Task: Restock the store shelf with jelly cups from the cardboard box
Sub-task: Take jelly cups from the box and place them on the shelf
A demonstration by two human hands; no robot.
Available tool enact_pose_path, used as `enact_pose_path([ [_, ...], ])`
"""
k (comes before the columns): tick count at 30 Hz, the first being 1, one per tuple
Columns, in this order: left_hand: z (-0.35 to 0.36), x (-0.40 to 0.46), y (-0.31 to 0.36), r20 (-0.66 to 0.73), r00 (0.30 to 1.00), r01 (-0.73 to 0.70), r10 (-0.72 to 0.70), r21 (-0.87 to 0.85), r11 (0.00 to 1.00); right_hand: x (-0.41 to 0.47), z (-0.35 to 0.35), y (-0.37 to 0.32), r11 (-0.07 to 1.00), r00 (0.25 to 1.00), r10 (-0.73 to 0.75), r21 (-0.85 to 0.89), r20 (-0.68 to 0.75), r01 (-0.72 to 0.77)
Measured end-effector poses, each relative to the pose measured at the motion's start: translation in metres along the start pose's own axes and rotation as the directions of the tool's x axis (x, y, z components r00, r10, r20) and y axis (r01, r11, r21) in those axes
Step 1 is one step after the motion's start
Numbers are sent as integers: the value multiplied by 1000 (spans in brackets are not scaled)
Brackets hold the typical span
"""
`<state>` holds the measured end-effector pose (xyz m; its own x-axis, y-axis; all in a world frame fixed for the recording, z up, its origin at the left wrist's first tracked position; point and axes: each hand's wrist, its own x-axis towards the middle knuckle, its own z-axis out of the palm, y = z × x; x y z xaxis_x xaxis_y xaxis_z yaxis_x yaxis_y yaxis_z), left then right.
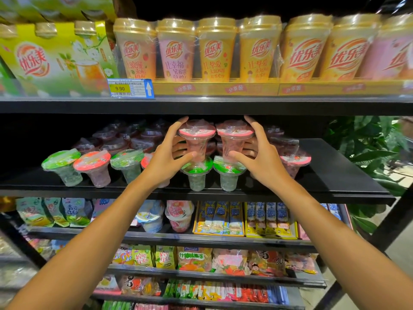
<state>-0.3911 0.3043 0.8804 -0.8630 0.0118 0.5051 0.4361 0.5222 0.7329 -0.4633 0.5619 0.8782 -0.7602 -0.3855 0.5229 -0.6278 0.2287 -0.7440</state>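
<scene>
My left hand [166, 153] grips a pink-lidded jelly cup [196, 139], fingers curled round its body. My right hand [257, 153] grips a second pink-lidded jelly cup [234, 137] beside it. Both cups sit stacked on top of two green-lidded jelly cups [196, 173] [229, 173] that stand at the front of the black middle shelf [335, 171]. More green and pink jelly cups [92, 167] line the shelf front to the left, one pink cup [295, 162] stands to the right, and darker cups fill the back. The cardboard box is out of view.
The shelf above carries tall milk tea cups [214, 50] and a price tag [130, 88]; its black edge hangs just over my fingers. Lower shelves hold snack packets [219, 218]. Green plants [368, 148] stand to the right of the rack.
</scene>
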Motion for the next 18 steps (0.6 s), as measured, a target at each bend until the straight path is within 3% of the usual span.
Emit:
enact_pose_path([
  [8, -4, -8, 4, -26, 999, 28, -26, 42, 999, -12, -8, -1, 999, 999, 32, 0, -23, -32],
  [11, -17, -28, 7, -62, 996, 66, -57, 148, 987, -31, -16, -6, 998, 989, 45, -27, -139, -49],
  [14, -38, -63, 5, -128, 992, 49, -7, 328, 943, -61, -18, -16, 994, 962, -61, -102, -267, 34],
  [16, -52, -96, 2, -129, 990, 19, 55, 512, 859, -82, -7, -21, 977, 964, -173, -161, -201, 142],
  [18, -63, -133, -5, -85, 995, 19, 46, 642, 767, -103, 16, -20, 954, 969, -243, -195, -49, 230],
])
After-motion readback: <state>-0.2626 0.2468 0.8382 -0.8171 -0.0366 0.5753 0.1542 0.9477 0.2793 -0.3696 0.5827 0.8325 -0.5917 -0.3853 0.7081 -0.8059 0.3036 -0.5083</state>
